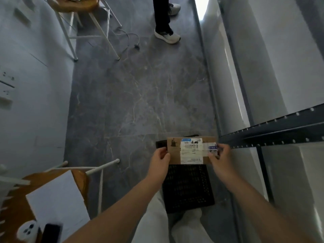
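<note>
A flat cardboard parcel (175, 155) is held up in both hands, directly above the far end of a black slatted crate (187, 188) that sits on the floor. The parcel hangs clear of the crate and does not rest on it.

A white shipping label (191, 151) is stuck across the middle of the brown face. At its top I can read "530-" followed by a few black strokes, with a barcode underneath. The finer print below that is too blurred to make out. A blue strip runs along the label's upper edge. A band of clear tape (208, 148) crosses toward the right end, where some blue printing shows but cannot be read. A small dark printed mark sits near the parcel's upper left corner.

The parcel's long axis runs left to right, with the labelled face turned up toward the holder. The writing stands upright for them, so the label's top points away.

The left hand (160, 159) grips the left short edge, thumb on the face and fingers tucked behind. The right hand (220, 155) pinches the right edge over the tape, fingers curled.

Right of the crate runs a dark metal rack (273, 132). Left of it stands a wooden table (78, 178).
</note>
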Available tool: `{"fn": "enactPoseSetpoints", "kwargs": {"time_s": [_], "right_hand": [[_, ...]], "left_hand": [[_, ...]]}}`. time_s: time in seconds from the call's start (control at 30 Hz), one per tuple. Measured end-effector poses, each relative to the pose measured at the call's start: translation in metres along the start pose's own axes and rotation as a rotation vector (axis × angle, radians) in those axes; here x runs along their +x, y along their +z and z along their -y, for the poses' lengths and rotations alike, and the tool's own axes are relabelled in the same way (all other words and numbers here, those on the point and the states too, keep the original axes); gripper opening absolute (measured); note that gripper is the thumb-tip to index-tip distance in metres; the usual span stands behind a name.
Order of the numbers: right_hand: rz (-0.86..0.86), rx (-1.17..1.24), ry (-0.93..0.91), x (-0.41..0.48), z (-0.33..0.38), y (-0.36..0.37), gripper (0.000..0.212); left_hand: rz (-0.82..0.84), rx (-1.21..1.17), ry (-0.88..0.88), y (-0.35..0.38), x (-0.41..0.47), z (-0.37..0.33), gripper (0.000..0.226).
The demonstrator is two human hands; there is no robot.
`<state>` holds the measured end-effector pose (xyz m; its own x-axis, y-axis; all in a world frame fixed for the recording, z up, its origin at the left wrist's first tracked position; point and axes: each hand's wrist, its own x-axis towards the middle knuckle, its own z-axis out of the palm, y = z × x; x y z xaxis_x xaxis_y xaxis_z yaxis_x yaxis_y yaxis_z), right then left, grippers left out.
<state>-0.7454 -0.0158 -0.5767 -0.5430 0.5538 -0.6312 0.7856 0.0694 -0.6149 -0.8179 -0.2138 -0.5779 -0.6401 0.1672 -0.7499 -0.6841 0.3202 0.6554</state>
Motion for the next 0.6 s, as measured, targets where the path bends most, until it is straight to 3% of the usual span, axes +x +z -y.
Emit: {"fn": "enactPoseSetpoints", "kwargs": {"time_s": [0.1, 0.2, 0.4, 0.6], "right_hand": [[0.004, -0.041, 0.036, 0.030, -0.038, 0.029, 0.024], [-0.017, -0.049, 0.051, 0.062, -0.088, 0.058, 0.021], [0.094, 0.016, 0.146, 0.135, -0.187, 0.114, 0.046], [0.168, 0.102, 0.200, 0.217, -0.260, 0.170, 0.048]], "left_hand": [[-0.010, 0.012, -0.069, 0.016, 0.034, 0.040, 0.022], [-0.004, 0.025, -0.117, 0.033, 0.066, 0.088, 0.033], [-0.053, 0.063, -0.152, 0.060, 0.142, 0.188, 0.048], [-0.039, 0.126, -0.191, 0.088, 0.215, 0.275, 0.057]]}}
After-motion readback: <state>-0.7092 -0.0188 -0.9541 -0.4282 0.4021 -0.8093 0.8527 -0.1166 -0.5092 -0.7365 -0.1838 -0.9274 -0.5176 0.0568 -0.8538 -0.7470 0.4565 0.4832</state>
